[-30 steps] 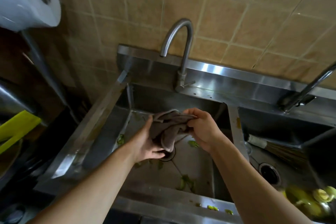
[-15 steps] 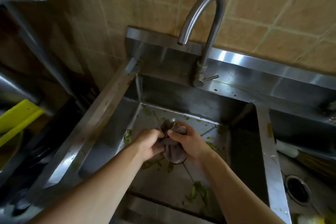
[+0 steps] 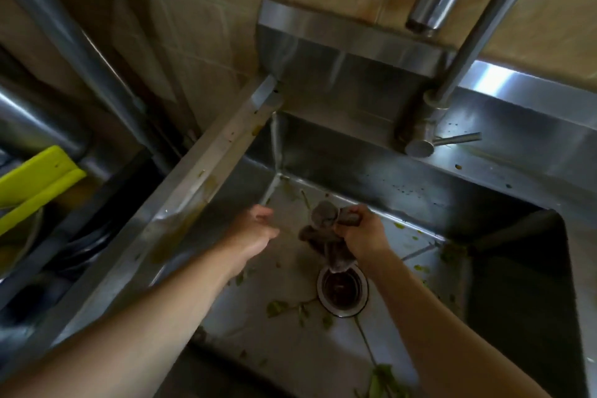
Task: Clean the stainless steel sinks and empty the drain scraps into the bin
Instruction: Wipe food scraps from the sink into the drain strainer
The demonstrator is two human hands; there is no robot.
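A stainless steel sink (image 3: 371, 168) fills the head view, its basin floor wet and scattered with green vegetable scraps (image 3: 277, 308); more bits lie near the right wall and at the bottom edge. The round drain (image 3: 342, 291) sits near the middle of the floor, dark inside with a bright metal ring.

The right hand (image 3: 361, 236) grips a bunched grey-brown cloth (image 3: 326, 237), fingers curled round its top; the cloth hangs down so that its lower tip is over the far rim of the drain. The left hand (image 3: 255, 231) is held just beside the cloth, apart from it, fingers loosely extended and holding nothing.

A curved steel faucet (image 3: 465, 52) rises from the back ledge, its short lever pointing right. The ledge is flecked with small dark and green spots. Behind it stands a wall of beige tiles (image 3: 206, 10). To the left of the sink's rim runs a slanting metal pipe (image 3: 64, 32), and below it a bright yellow-green plastic piece (image 3: 35, 178) lies among dim, unclear things.
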